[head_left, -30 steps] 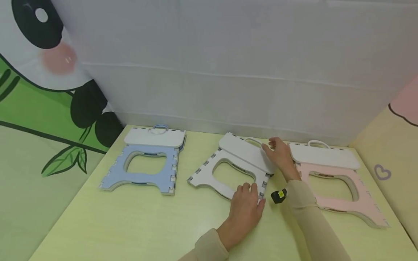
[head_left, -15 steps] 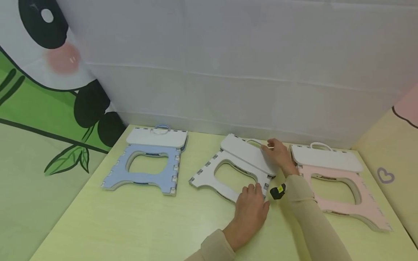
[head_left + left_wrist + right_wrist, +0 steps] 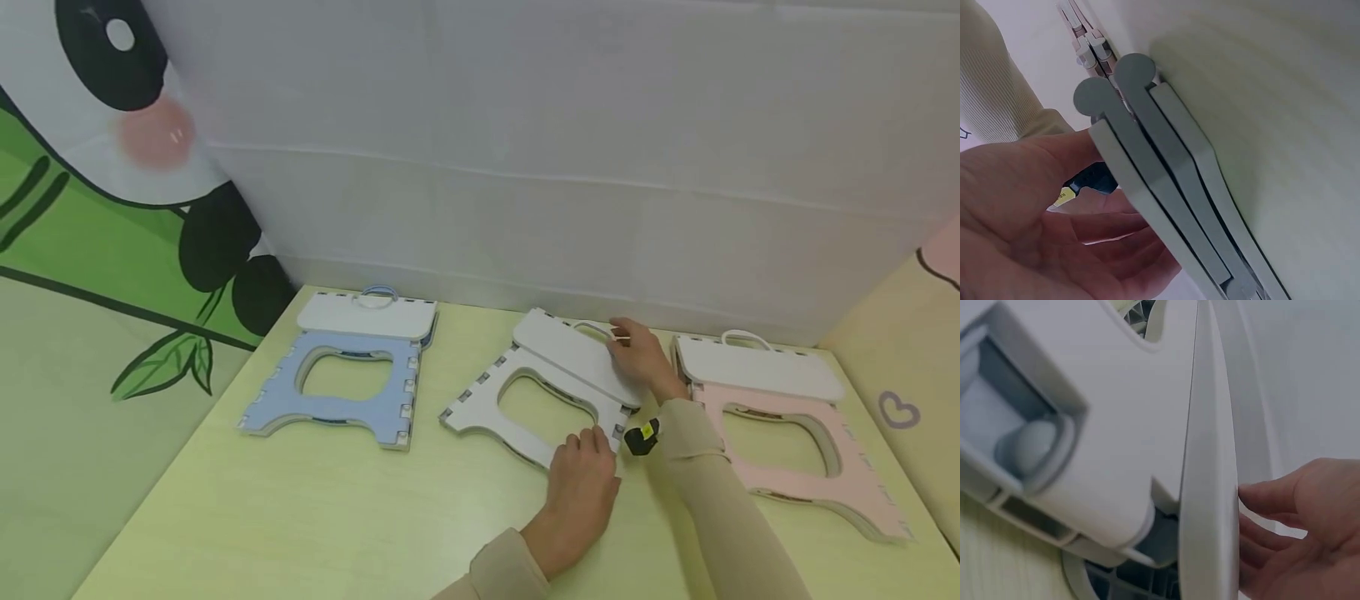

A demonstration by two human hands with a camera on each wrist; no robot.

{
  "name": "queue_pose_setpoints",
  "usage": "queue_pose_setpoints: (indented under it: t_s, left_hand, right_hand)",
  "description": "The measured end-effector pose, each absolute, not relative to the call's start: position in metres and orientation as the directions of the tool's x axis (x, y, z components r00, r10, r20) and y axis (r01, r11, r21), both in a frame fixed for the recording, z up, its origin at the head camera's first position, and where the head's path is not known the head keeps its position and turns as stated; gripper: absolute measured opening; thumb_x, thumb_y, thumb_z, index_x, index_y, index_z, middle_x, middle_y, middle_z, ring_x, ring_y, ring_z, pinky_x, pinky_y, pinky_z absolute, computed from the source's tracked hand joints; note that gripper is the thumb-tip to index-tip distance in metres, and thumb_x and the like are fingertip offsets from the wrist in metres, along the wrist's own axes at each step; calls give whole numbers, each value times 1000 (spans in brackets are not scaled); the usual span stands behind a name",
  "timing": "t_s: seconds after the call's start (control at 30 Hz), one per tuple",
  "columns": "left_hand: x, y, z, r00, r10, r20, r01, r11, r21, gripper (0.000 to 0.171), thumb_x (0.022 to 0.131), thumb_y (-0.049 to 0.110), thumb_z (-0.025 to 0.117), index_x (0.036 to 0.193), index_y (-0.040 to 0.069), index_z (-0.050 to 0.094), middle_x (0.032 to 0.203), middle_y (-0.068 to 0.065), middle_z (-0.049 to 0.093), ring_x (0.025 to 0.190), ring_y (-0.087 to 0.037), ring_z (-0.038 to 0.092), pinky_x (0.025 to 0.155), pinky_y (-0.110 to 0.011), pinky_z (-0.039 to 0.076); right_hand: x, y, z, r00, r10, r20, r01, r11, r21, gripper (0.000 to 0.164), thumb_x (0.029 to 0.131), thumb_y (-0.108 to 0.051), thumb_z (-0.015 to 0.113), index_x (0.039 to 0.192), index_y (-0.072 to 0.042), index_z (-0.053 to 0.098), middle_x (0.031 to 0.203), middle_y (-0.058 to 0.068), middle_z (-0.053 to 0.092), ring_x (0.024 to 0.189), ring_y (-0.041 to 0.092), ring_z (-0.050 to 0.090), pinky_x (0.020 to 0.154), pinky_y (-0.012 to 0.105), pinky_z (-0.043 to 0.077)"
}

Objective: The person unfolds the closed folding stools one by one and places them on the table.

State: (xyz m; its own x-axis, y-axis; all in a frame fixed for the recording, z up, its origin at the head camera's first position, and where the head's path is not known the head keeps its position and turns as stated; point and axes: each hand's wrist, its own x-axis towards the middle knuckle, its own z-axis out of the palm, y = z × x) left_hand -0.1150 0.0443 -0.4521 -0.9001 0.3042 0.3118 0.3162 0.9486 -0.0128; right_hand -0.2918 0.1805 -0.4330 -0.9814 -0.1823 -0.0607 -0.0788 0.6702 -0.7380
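Note:
A white folding step stool lies folded flat and slanted at the middle of the table. My left hand grips its near leg rail, with fingertips reaching the frame opening and the thumb by the near right corner. The left wrist view shows that hand beside the stool's layered folded legs. At the right end of the seat panel, next to the carry handle, my right hand holds the panel's edge. In the right wrist view, the fingers of the right hand pass partly out of sight behind the seat panel.
To the left lies a folded blue-and-white stool. A folded pink-and-white stool lies close to my right forearm. A white sheet wall rises behind the pale yellow table. A black strapped device sits at my right wrist.
The whole head view has shifted slightly, moving the scene rightward. Both hands keep their places on the white stool, which stays folded; my left hand's fingers have curled a little more.

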Motion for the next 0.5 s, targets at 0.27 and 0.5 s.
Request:
queue_pose_setpoints:
  t_s: [0.27, 0.5]
  left_hand:
    - [-117, 45, -453, -904, 318, 286, 323, 946, -33, 62, 78, 47, 89, 112, 0, 66, 82, 0, 55, 68, -11, 52, 55, -20, 42]
    - [-121, 43, -449, -930, 320, 182, 331, 943, 34, 64, 83, 43, 86, 123, -2, 65, 90, -2, 58, 73, -11, 54, 56, -19, 43]
  right_hand:
    - [-297, 182, -433, -975, -214, -65, -96, 661, -745, 49, 107, -6, 48, 153, 9, 37, 150, 35, 43, 137, 49, 44, 114, 57, 37]
    - [-303, 185, -435, -965, -250, -77, -107, 644, -758, 48, 106, -4, 49, 151, 11, 38, 151, 35, 40, 138, 51, 42, 113, 58, 37]
